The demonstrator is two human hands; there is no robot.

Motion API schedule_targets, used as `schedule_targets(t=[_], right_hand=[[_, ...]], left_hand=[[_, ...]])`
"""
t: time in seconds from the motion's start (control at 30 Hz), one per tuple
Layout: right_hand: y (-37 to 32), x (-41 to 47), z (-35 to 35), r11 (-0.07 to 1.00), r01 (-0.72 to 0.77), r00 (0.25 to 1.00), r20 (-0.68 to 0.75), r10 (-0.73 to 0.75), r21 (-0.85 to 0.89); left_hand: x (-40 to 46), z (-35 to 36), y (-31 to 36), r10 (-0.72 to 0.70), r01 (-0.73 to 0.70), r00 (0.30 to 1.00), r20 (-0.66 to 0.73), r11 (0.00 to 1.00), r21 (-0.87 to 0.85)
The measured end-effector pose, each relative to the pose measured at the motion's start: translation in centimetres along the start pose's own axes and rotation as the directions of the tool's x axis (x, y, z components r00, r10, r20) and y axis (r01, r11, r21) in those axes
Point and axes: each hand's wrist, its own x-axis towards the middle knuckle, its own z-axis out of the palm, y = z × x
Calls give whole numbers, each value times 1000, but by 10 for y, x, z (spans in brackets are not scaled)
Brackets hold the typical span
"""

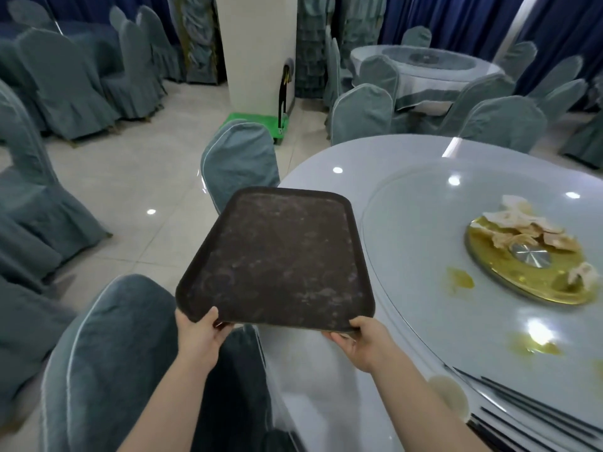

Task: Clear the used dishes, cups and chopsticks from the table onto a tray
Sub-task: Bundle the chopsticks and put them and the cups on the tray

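1. 1 dark brown tray [280, 256] is held in the air by 2 hands, at the left edge of the round table [326, 177] and over the gap between 2 covered chairs.
2. The left hand [200, 334] grips the tray's near left corner, thumb on top of the rim and fingers curled beneath.
3. The right hand [362, 340] grips the near right corner the same way, thumb over the rim.
4. The tray carries 0 dishes; its surface shows only pale scuffs and stains.
5. On the table lies 1 glass turntable [424, 230], and at its middle 1 gold-coloured plate [522, 272] with a pile of crumpled used napkins [525, 230] on its far side and 1 more scrap on its right edge.
6. At least 2 yellow spills mark the glass: 1 just left of the plate [460, 278], 1 nearer the person [538, 345].
7. Dark chopsticks [522, 406] lie at the table's near right edge; they overlap, so their count cannot be told.
8. 1 chair [239, 161] stands beyond the tray, 1 chair [107, 353] below its near left.
9. 1 green cart [257, 123] sits by the white pillar [257, 50].
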Motion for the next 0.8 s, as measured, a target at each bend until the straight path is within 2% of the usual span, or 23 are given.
schedule_targets(t=[0.23,0.43,0.63,0.8], right_hand=[[15,11,-13,998,-42,986,-157,49,51],[21,13,-23,987,-40,985,-159,65,154],[28,7,-28,992,66,970,-239,-39,106],[35,-6,-25,996,60,967,-252,-40,71]], left_hand=[[10,-15,-34,-195,190,979,-54,978,-88],[5,-24,-45,-369,364,929,-33,926,-97],[-13,-29,-38,-454,452,891,5,886,-106],[-23,-36,-25,-530,537,844,85,833,-135]])
